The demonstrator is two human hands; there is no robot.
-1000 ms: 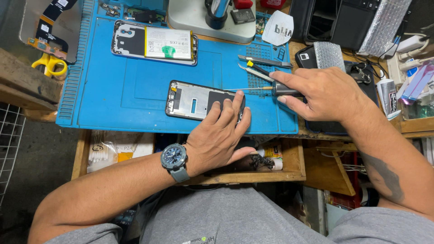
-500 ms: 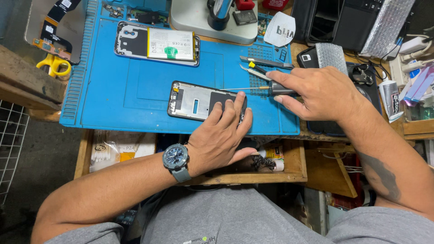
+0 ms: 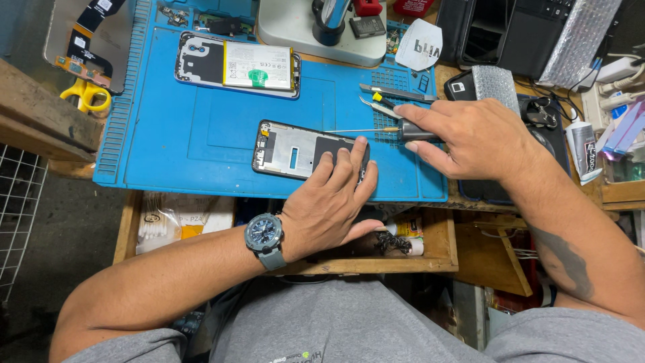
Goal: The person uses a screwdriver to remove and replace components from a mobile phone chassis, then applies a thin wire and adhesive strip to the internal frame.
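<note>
A phone frame (image 3: 290, 148), grey inside with a black rim, lies on the blue work mat (image 3: 195, 144). My left hand (image 3: 332, 202) rests flat on its right end, fingers spread over it, a watch on the wrist. My right hand (image 3: 470, 138) grips a thin screwdriver (image 3: 366, 130) by its dark handle; the shaft lies level and points left, its tip just above the frame's upper right corner. A second opened phone (image 3: 236, 65) with a pale battery lies at the mat's far side.
Tweezers (image 3: 376, 104) and a small blade tool (image 3: 390, 91) lie above my right hand. A microscope base (image 3: 295, 30) stands at the back. Yellow scissors (image 3: 86, 94) sit far left. An open wooden drawer (image 3: 416, 242) with small items is below the mat.
The view has shifted slightly. Both hands keep their places on the frame and screwdriver.
</note>
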